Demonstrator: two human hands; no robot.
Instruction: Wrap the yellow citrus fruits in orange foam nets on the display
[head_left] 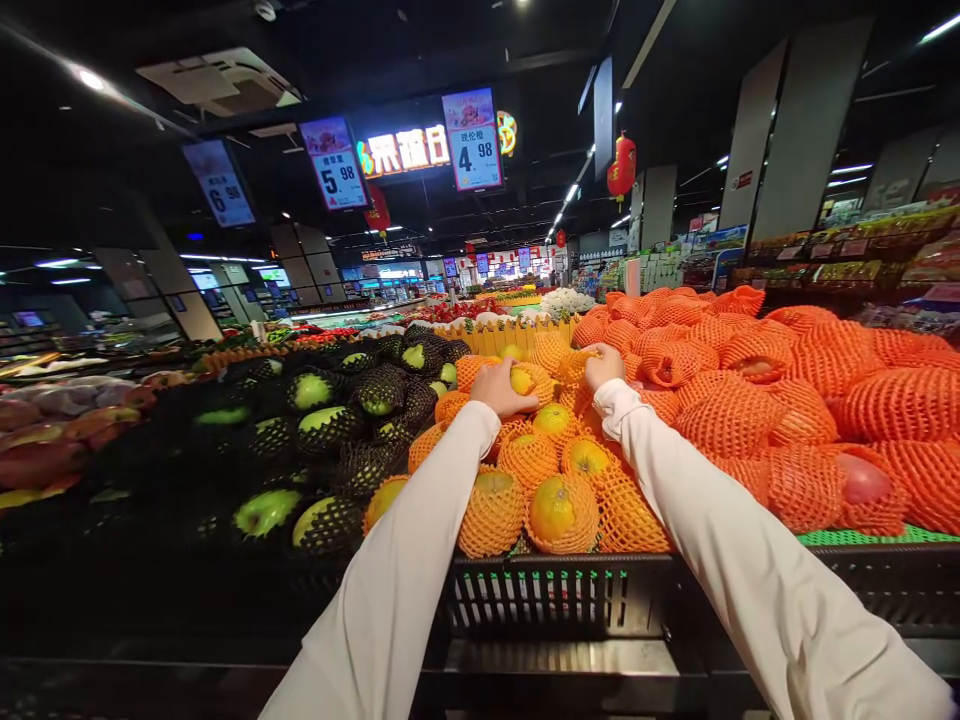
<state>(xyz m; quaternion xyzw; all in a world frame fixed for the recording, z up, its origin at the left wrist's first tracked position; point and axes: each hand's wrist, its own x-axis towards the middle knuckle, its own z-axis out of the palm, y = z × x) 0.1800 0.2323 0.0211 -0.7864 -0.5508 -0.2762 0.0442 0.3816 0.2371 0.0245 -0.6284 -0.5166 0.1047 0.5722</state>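
Observation:
Both my arms reach forward over a heap of oranges in orange foam nets. My left hand (pixel 504 388) is curled round the left side of an orange (pixel 523 381) whose bare yellow top shows out of its net. A little to the right, my right hand (pixel 604 368) has its fingers bent over a netted orange (pixel 574 367) at the back of the heap; its fingertips are partly hidden. Nearer me, several more oranges (pixel 553 508) lie with their tops showing, above the front wall of a black slotted crate (pixel 540 595).
Green fruit in black nets (pixel 330 425) is heaped on the left. Larger fruit in red-orange nets (pixel 750 400) is piled high on the right. A low yellow picket fence (pixel 480 338) stands behind the oranges. Price screens (pixel 472 140) hang overhead.

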